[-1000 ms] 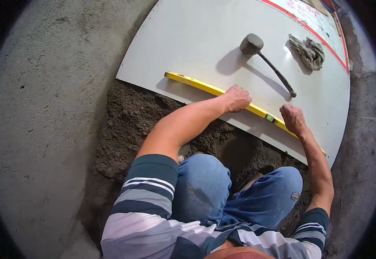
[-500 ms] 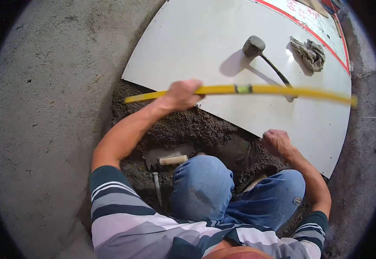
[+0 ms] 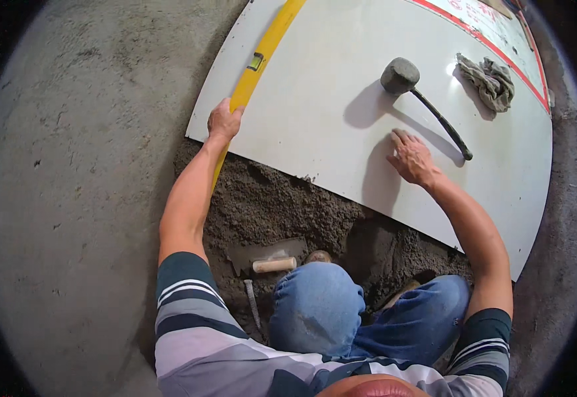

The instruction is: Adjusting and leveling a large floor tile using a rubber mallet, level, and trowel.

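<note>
One yellow spirit level (image 3: 262, 56) runs near the left edge of the white slab (image 3: 315, 119), clasped in the left grip (image 3: 225, 120) by the front-left corner; the right grip (image 3: 413, 159), loosely spread, is near a mallet (image 3: 399, 75).

Yellow level (image 3: 252, 83): a second ago it lies along the near edge of the white slab (image 3: 315, 112); then it swings, blurry, across; now it points up the slab's left side, its top end past the edge of the view and its low end over the dark dirt (image 3: 268, 192).
Left hand (image 3: 224, 120): moves from the slab's middle to its left corner – gripping the level.
Right hand (image 3: 412, 157): goes from a loose fist to spread fingers, and is now farther in, near the mallet's handle (image 3: 442, 122).
Trowel (image 3: 275, 264) and ribbed rod (image 3: 252, 304): first mostly hidden by the left arm – now showing.
</note>
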The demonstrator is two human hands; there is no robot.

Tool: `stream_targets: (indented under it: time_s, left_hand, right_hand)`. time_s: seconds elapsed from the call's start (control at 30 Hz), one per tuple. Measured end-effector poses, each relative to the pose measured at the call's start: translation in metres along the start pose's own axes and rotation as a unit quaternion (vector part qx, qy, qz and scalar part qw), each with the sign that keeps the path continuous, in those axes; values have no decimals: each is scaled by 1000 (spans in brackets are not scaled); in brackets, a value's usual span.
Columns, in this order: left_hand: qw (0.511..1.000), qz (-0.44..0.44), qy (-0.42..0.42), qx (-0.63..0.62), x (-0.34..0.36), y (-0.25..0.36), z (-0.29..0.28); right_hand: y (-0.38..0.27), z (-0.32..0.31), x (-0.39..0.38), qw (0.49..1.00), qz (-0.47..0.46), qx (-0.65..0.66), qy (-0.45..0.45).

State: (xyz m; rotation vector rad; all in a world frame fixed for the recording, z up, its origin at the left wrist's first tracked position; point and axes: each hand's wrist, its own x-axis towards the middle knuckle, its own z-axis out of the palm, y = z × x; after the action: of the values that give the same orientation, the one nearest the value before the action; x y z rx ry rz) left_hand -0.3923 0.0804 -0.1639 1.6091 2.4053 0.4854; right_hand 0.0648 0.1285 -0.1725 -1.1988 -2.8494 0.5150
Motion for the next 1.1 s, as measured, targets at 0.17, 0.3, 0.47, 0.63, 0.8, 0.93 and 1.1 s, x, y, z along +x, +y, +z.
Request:
stream_targets:
  time_s: [0.17, 0.3, 0.47, 0.63, 0.8, 0.93, 1.1]
  left_hand:
    - [1000, -23, 2, -17, 24, -20, 32]
    - [1000, -17, 8, -11, 41, -35, 39]
    - [999, -35, 6, 18, 50, -38, 38]
    - [965, -4, 115, 234, 60, 11, 37]
    - [961, 268, -36, 57, 104, 92, 64]
    - [967, 221, 33, 123, 199, 134, 89]
    - [995, 87, 22, 50, 388, 87, 84]
  right_hand:
    - [10, 12, 63, 999, -8, -50, 13]
    - [24, 27, 108, 991, -22, -29, 125]
    - [26, 24, 132, 989, -4, -18, 147]
    - [32, 19, 141, 995, -4, 6, 104]
    - [35, 9, 153, 996, -9, 50, 79]
    - [40, 9, 159, 997, 4, 31, 68]
    - [39, 4, 165, 998, 33, 41, 39]
